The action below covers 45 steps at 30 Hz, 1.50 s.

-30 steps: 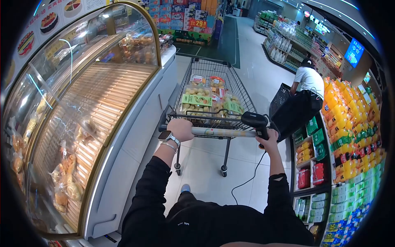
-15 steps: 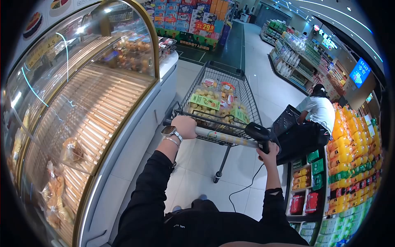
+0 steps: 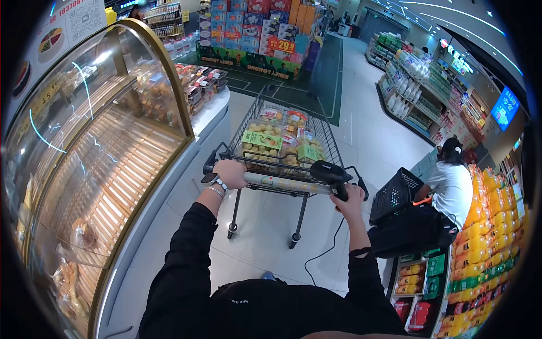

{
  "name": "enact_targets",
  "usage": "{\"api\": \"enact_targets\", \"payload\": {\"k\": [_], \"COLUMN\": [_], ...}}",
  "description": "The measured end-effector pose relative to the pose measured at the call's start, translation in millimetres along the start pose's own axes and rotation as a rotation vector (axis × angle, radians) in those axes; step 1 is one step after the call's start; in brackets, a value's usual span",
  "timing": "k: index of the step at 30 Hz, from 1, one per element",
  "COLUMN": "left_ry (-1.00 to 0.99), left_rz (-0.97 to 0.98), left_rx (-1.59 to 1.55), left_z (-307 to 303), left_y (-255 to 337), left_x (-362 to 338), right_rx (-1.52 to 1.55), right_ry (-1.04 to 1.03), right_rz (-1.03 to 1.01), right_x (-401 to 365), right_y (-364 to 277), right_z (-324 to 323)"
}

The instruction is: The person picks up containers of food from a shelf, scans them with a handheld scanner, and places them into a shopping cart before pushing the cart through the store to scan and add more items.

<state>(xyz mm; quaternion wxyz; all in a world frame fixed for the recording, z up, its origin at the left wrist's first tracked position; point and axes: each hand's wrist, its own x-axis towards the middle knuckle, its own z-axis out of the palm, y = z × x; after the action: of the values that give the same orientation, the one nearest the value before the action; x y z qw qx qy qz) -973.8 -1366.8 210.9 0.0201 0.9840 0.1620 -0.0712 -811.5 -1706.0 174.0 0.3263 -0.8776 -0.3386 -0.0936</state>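
Observation:
My left hand (image 3: 230, 173), with a watch and a bracelet at the wrist, is closed round the left part of the shopping cart's handle (image 3: 288, 184). At the handle's right end my right hand (image 3: 351, 200) is closed on the grip of a black gun-shaped device (image 3: 329, 171), from which a thin black cable (image 3: 309, 265) hangs. Whether that hand also grips the handle is hidden. Inside the wire cart (image 3: 257, 116) lie clear packs of round yellowish fruit (image 3: 261, 138) with green labels. Smaller packs with red labels (image 3: 296, 117) sit behind them.
Along the left stands a curved glass bakery case (image 3: 113, 147) with bagged bread (image 3: 83, 234). On the right a person in a white shirt (image 3: 451, 189) bends by a black basket (image 3: 395, 195), close to stacked orange drink bottles (image 3: 480, 220). Boxed goods (image 3: 248, 34) are piled ahead.
The cart and both hands sit further left in view, and more of the cart's legs shows. The bakery case has shifted left, and the person with the basket appears slightly lower and further right.

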Motion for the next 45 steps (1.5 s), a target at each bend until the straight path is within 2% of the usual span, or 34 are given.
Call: {"api": "enact_targets", "payload": {"k": [6, 16, 18, 26, 30, 33, 36, 40, 42, 45], "left_ry": [-0.064, 0.029, -0.02, -0.051, -0.057, -0.046, -0.024, -0.033, -0.049, -0.026], "left_rz": [-0.092, -0.116, -0.159, -0.182, -0.215, -0.211, -0.24, -0.307, -0.338, -0.376], "left_rx": [0.011, -0.036, -0.011, -0.047, -0.048, -0.059, -0.069, -0.109, -0.102, -0.101], "left_z": [-14, -25, -33, -70, -59, -65, -77, -78, -81, -87], "left_y": [-2, -45, -71, -111, -106, -126, -130, -114, -111, -106], "left_x": [97, 255, 315, 430, 443, 514, 583, 632, 666, 714], "right_rx": [0.003, 0.021, 0.037, 0.024, 0.039, 0.04, 0.1, 0.135, 0.119, 0.16], "right_ry": [-0.065, -0.086, -0.091, -0.123, -0.12, -0.185, -0.161, -0.185, -0.07, -0.163], "right_rz": [-0.016, -0.046, -0.082, -0.045, -0.066, -0.082, -0.12, -0.113, -0.176, -0.185], "right_x": [106, 279, 343, 477, 490, 568, 648, 702, 737, 793], "right_y": [61, 123, 126, 141, 169, 184, 217, 256, 275, 285], "right_z": [36, 107, 132, 171, 191, 207, 230, 249, 262, 263]}}
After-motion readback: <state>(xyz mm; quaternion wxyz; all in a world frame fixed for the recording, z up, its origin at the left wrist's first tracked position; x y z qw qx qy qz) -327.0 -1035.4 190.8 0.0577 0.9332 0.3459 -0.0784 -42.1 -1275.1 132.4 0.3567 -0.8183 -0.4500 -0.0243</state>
